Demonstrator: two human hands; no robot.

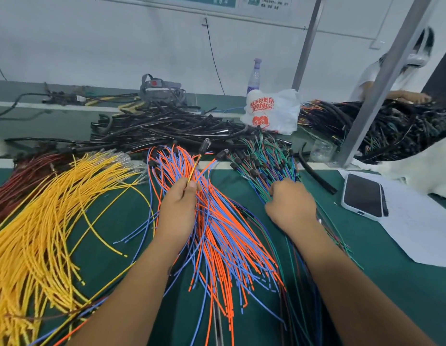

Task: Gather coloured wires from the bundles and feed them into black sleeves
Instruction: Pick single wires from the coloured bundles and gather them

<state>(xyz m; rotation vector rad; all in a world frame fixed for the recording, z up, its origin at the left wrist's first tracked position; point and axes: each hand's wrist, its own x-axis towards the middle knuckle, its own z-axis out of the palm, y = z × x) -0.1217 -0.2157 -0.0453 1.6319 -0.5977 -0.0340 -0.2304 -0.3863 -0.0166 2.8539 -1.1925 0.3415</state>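
On the green-matted table [381, 283], the left hand [178, 211] pinched a few thin wires, yellow and orange [195, 168], above the fanned bundle of orange and blue wires [224, 236] at the table's middle. The right hand [290, 203] gripped the bundle of green and blue wires [263, 166] just beside it. The heap of black sleeves [162, 128] lay along the far edge.
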